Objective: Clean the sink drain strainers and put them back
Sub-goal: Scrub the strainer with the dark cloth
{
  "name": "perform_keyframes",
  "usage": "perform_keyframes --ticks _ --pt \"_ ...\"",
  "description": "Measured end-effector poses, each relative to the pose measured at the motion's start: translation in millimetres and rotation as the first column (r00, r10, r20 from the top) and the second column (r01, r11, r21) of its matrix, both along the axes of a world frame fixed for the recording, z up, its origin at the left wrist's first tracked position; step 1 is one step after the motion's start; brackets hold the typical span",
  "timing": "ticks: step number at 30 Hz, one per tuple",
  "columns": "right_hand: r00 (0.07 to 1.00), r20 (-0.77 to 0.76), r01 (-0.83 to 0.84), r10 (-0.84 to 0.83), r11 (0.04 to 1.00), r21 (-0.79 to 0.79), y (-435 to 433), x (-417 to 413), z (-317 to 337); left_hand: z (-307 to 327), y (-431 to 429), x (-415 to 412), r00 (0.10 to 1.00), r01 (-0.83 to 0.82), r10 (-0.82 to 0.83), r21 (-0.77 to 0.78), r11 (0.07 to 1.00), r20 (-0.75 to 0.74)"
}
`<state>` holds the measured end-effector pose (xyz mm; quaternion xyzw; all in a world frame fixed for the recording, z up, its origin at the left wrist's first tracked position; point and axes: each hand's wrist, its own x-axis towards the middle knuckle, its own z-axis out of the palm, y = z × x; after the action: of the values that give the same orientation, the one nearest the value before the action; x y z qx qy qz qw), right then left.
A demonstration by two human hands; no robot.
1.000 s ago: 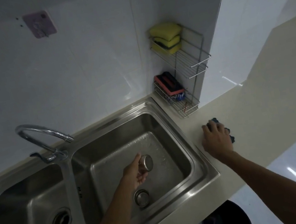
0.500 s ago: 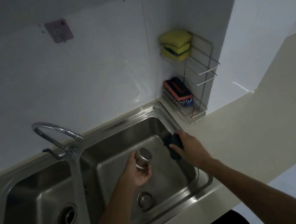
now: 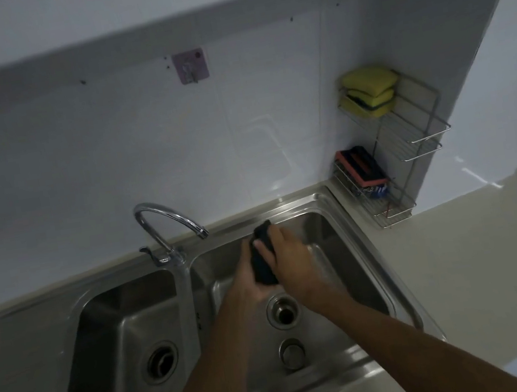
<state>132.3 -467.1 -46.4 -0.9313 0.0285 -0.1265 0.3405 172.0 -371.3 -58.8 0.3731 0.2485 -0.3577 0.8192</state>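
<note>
A double-basin stainless steel sink (image 3: 289,205) is seen across the lower half of the frame, set into a pale beige tabletop (image 3: 481,262). Above the right basin, just below the frame's centre, the two hands are brought together. A dark scouring pad (image 3: 262,259) is gripped by the right hand (image 3: 290,258), whose fingers are curled over its top edge. The pad is pressed against the left hand (image 3: 247,282), which is cupped beneath it. Whatever lies in that palm is covered by the pad, so it cannot be told whether the left hand is grasping anything.

Directly below the hands, the round open drain hole (image 3: 282,310) of the right basin is seen. A small round metal drain strainer (image 3: 291,353) is laid on the basin floor just below that hole, at lower centre, apart from both hands. In the left basin, a second drain (image 3: 161,362) is seen at lower left; whether a strainer is seated in it cannot be made out.

A curved chrome tap (image 3: 166,220) is mounted behind the divider between the basins, its spout turned toward the right basin. At the right of the frame, a two-tier wire rack (image 3: 416,133) is stood in the corner on the tabletop, with stacked yellow sponges (image 3: 369,90) on the upper tier and a red-and-black scrubber (image 3: 360,166) on the lower. A small purple adhesive hook (image 3: 191,66) is fixed to the white tiled wall (image 3: 77,173) at upper centre
</note>
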Motion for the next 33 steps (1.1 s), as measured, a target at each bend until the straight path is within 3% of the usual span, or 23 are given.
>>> perform_keyframes --ticks 2,5,6,9,10,12,13,15,17,20,23,26,28,30,33 --pt "0.999 0.025 -0.035 0.037 0.998 -0.061 -1.2 -1.6 -3.0 7.9 4.8 7.4 0.999 0.042 -0.044 0.060 0.997 0.029" --pt "0.961 -0.117 0.265 -0.250 0.954 0.140 -26.2 18.5 6.8 15.1 4.8 7.6 0.996 0.064 -0.070 0.090 0.994 0.062" --pt "0.950 -0.153 0.300 -0.272 0.931 0.210 -30.7 20.5 7.3 16.4 5.3 7.3 0.995 0.066 -0.074 0.111 0.992 0.071" --pt "0.974 -0.062 0.226 -0.218 0.925 0.307 -25.2 12.7 2.6 17.3 12.9 11.8 0.967 0.064 -0.126 0.263 0.963 0.223" --pt "0.980 -0.030 0.198 -0.198 0.932 0.305 -23.6 10.4 2.0 16.5 16.8 12.5 0.931 0.051 -0.188 0.399 0.915 0.313" --pt "0.987 -0.006 0.156 -0.162 0.935 0.319 -23.6 9.0 3.8 15.0 26.6 8.0 0.792 -0.090 -0.378 0.705 0.704 0.479" --pt "0.992 -0.015 0.121 -0.123 0.929 0.351 -23.3 8.1 6.5 12.3 31.0 3.4 0.702 -0.200 -0.450 0.759 0.620 0.552" --pt "0.999 -0.040 0.047 -0.035 0.926 0.375 -18.6 3.7 10.4 7.0 38.6 -3.5 0.476 -0.305 -0.556 0.721 0.622 0.681" --pt "0.997 -0.056 -0.046 0.056 0.985 0.166 -11.8 -0.8 8.1 4.6 41.2 -10.2 0.286 -0.312 -0.669 0.727 0.611 0.686" --pt "0.987 -0.145 -0.100 0.064 0.961 -0.258 0.7 -2.8 4.6 7.2 44.8 -20.8 0.205 -0.337 -0.807 0.814 0.473 0.554" --pt "0.974 -0.223 -0.106 0.038 0.948 -0.300 13.9 3.0 6.7 0.5 52.2 -25.7 0.170 -0.387 -0.855 0.831 0.398 0.489" --pt "0.901 -0.399 -0.216 0.171 0.974 -0.071 11.7 13.2 6.0 -13.1 63.1 -31.9 0.069 -0.536 -0.867 0.752 0.384 0.493" --pt "0.843 -0.483 -0.113 0.236 0.956 0.271 4.7 12.9 0.1 -20.7 70.6 -35.3 0.021 -0.585 -0.892 0.729 0.355 0.451" --pt "0.803 -0.519 0.077 0.293 0.813 0.577 4.9 8.4 -8.7 -30.5 77.2 -31.2 -0.025 -0.599 -0.903 0.717 0.356 0.428" --pt "0.763 -0.533 0.227 0.365 0.621 0.750 6.6 2.3 -24.2 -46.6 88.3 -27.2 -0.002 -0.520 -0.886 0.756 0.397 0.464"
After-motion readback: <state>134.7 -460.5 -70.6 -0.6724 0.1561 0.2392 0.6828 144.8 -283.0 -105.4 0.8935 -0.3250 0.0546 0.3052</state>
